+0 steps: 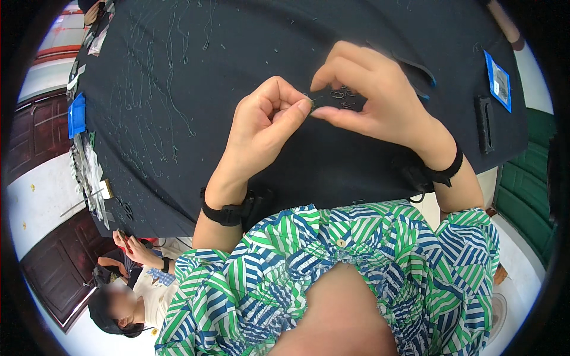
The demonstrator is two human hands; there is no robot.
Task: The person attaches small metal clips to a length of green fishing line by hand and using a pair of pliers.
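Observation:
My left hand (pixel 264 115) is closed in a pinch. A bit of thin green fishing line (pixel 312 104) shows at its thumb and fingertip; whether a hook is in the pinch is too small to tell. Just to the right, my right hand (pixel 380 92) is open and curved, thumb and forefinger apart. Its thumb tip comes close to the left fingertips. Between the right thumb and fingers, a small pile of dark fish hooks (pixel 342 95) lies on the black cloth (pixel 237 35). Many lengths of green line (pixel 172 83) are spread over the cloth at left.
Beyond my right hand lies a dark tool with blue-tipped handles (pixel 424 77). A blue packet (pixel 499 80) and a black oblong case (pixel 485 124) lie at far right. Scissors (pixel 124 207) and plastic bags (pixel 89 166) line the left edge. Another person (pixel 142 302) sits at lower left.

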